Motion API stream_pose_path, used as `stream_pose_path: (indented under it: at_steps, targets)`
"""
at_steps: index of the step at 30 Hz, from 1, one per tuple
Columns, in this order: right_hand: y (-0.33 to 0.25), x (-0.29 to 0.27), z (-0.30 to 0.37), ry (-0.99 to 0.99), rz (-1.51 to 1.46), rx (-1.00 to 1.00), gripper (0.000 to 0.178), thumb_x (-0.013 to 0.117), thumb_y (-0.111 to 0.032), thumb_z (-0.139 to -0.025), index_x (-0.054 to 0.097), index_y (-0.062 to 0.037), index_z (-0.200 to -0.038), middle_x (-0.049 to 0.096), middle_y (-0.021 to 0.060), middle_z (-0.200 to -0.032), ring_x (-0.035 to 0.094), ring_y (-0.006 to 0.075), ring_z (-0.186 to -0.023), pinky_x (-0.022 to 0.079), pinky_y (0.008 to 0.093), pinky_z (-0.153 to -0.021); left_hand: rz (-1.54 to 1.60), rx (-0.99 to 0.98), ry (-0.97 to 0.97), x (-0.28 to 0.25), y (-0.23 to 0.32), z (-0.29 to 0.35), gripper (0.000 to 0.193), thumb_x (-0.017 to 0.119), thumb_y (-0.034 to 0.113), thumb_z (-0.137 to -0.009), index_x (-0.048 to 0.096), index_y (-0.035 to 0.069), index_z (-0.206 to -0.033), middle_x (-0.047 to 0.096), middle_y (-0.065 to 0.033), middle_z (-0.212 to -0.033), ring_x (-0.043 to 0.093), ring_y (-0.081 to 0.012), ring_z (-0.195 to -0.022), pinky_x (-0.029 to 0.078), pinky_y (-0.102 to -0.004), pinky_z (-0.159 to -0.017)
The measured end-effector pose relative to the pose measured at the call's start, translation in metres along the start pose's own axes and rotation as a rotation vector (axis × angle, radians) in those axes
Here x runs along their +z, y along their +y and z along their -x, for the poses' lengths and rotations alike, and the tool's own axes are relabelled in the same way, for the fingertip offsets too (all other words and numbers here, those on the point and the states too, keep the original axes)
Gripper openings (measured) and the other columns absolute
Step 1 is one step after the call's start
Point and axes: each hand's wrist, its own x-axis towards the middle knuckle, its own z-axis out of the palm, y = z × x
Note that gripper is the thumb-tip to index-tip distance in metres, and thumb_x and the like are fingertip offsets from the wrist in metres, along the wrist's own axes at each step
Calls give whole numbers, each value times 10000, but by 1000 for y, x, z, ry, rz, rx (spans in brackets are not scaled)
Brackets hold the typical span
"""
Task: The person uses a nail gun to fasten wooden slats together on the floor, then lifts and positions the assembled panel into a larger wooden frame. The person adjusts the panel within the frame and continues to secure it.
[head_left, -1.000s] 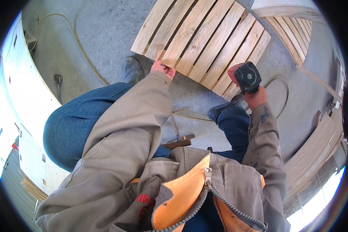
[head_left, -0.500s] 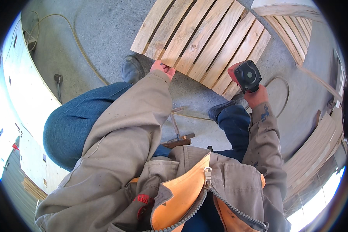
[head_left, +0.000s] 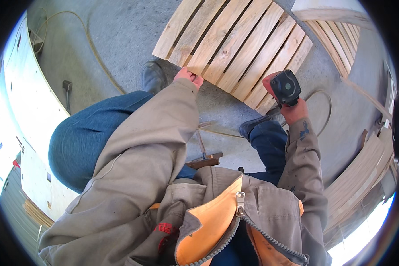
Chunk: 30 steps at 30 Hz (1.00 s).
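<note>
As left grip curls onto slats, right grip wraps tool

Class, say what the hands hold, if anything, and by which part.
The right hand grips the power tool by its handle. The left hand is at the edge of the slatted panel; any grip is unclear.

The left hand, with its fingers curled, is at the near edge of a wooden panel with slats. The right hand holds a red and black tool. A tan hose bends across the gray floor.
</note>
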Motion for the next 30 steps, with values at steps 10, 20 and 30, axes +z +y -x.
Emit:
stream_pose_path:
  at_steps: [10, 20, 30]
  targets:
    - [7, 4, -1, 39, 15, -49, 217, 692, -108, -728, 738, -17, -919, 722, 244, -865, 708, 412, -923, 552, 448, -764, -284, 140, 75, 0, -15, -6, 402, 466, 249, -1062, 486, 48, -1409, 506, -133, -1456, 515, -289, -1329, 472, -466, -1005]
    - [-4, -6, 8, -8, 27, -85, 188, 710, -105, -718, 752, -27, -883, 727, 220, -805, 727, 390, -862, 550, 453, -716, -2350, 418, 181, 4, -9, -23, 313, 482, 207, -1040, 639, 161, -1307, 710, 2, -1230, 676, -204, -1148, 567, -391, -785]
    - [-22, -8, 26, 45, -27, -47, 259, 707, -108, -709, 750, -35, -953, 741, 201, -853, 740, 345, -880, 553, 415, -746, -1941, 572, 91, -8, -23, -76, 294, 511, 218, -1035, 647, 54, -1237, 709, -101, -1174, 708, -271, -1046, 572, -445, -811]
